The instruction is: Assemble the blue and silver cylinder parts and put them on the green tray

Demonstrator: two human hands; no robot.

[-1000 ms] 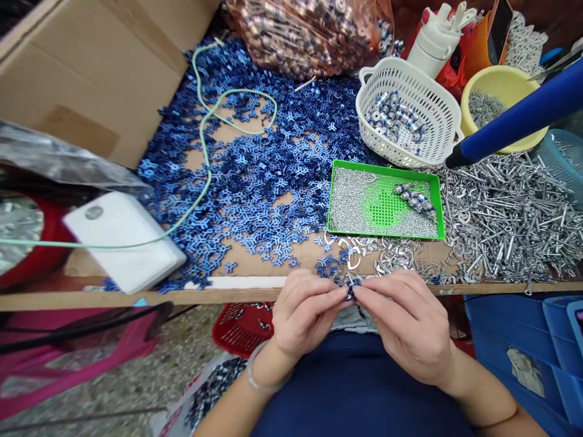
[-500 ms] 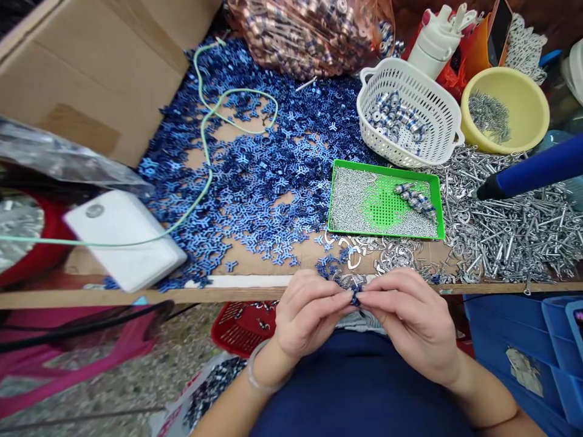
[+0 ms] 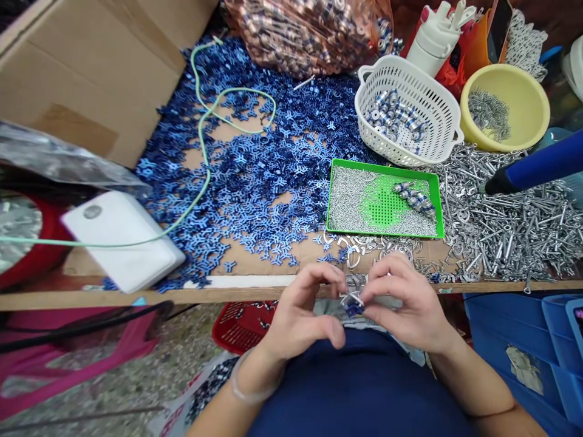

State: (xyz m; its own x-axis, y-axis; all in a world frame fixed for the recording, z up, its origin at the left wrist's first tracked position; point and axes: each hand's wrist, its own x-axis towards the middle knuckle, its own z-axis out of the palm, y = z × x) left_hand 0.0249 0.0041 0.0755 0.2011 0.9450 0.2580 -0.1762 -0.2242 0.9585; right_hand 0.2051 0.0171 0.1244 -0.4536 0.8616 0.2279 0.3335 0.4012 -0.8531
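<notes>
Blue-and-silver metal piece [image 3: 354, 305] held just off worktop [image 3: 182, 296] edge, between right hand [image 3: 407, 309] and left hand [image 3: 300, 318]. Right half-closed, fingertips [image 3: 368, 296] on it; left curled, partly open, grip unclear. Likely light, stiff, slippery: pinch by blue arms.
</notes>
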